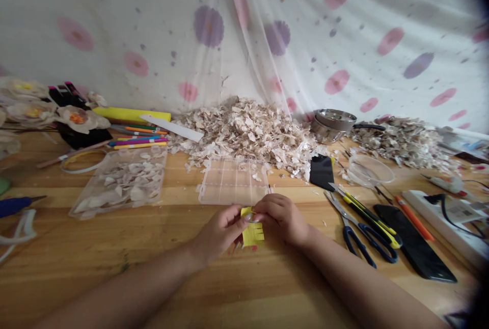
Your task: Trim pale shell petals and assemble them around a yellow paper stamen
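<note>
Yellow paper [253, 237], slit along 1 side, is held over the surface [183, 293] toward its near edge, the left hand [222, 227] and right hand [284, 218] each pinching its top between thumb and fingers. Scissors [345, 216] and a phone [416, 242] lie toward the right edge. Beyond the hands I see a clear box [235, 192], then pale flakes [248, 130] heaped along the far edge before a curtain [244, 28].

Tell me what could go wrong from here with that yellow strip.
The yellow strip has slits along one edge, so it might tear if the left hand and right hand pull unevenly. The scissors lie to the right with blades exposed; a careless reach could mean a nick.
</note>
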`<state>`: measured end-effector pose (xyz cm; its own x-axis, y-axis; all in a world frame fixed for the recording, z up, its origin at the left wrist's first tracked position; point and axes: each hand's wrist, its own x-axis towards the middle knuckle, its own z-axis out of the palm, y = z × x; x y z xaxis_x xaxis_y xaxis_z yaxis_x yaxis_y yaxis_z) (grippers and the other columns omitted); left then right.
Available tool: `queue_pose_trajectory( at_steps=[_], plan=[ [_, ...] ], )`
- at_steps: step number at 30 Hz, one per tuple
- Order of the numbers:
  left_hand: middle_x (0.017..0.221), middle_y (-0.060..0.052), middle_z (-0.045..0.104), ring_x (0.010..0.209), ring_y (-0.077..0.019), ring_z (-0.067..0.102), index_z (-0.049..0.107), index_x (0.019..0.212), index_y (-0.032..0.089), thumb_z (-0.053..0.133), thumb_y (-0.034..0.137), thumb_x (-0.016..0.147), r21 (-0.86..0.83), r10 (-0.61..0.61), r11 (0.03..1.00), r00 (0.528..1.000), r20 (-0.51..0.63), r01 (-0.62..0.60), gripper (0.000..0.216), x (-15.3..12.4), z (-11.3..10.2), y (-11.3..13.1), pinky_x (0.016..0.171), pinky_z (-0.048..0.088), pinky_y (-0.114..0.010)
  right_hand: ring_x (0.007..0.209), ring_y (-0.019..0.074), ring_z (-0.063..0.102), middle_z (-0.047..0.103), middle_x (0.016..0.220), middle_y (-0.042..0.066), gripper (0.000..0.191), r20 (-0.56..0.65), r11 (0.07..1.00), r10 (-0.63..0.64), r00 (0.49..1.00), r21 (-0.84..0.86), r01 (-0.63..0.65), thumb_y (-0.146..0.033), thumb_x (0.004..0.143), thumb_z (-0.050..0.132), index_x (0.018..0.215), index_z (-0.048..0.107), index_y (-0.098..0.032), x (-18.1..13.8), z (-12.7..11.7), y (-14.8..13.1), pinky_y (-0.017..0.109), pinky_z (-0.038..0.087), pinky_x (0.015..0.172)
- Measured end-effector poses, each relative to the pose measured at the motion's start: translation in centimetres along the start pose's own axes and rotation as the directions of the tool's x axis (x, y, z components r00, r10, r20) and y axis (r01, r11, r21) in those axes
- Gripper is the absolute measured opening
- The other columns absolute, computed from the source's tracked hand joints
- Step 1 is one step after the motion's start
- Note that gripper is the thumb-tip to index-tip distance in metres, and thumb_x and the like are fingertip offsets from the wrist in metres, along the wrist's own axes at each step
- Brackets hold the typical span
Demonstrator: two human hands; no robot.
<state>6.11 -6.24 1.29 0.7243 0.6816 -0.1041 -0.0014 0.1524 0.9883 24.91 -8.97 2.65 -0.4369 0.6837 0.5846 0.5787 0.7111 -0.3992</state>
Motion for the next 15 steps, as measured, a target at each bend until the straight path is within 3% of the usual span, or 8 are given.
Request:
queue_pose_trajectory(
  at_steps=[6, 15],
  plan=[
    [0.062, 0.004, 0.047, 0.051, -0.0081, 0.043, 0.051, 0.083, 0.015, 0.053, 0.059, 0.077, 0.005, 0.015, 1.0, 0.999, -0.038, -0.015, 0.044, 0.07, 0.13, 0.01, 0.048, 0.037, -0.02, 0.074, 0.0179, 0.062, 0.069, 0.081, 0.007, 0.013, 0.046, 0.999, -0.019, 0.999, -0.034, 0.02, -0.027, 0.091, 0.05, 0.089, 0.06, -0.018, 0.15, -0.12, -0.05, 0.03, 0.047, 0.067],
    [0.055, 0.005, 0.048, 0.048, -0.0095, 0.045, 0.051, 0.085, 0.014, 0.052, 0.058, 0.077, 0.033, 0.028, 0.999, 0.999, -0.015, -0.027, 0.045, 0.14, 0.09, -0.21, 0.048, 0.035, -0.022, 0.064, 0.0182, 0.052, 0.059, 0.073, 0.008, 0.022, 0.094, 0.988, 0.057, 0.994, -0.146, -0.043, -0.022, 0.094, 0.035, 0.08, 0.051, -0.018, 0.42, -0.09, -0.67, 0.028, 0.041, 0.058]
  ],
)
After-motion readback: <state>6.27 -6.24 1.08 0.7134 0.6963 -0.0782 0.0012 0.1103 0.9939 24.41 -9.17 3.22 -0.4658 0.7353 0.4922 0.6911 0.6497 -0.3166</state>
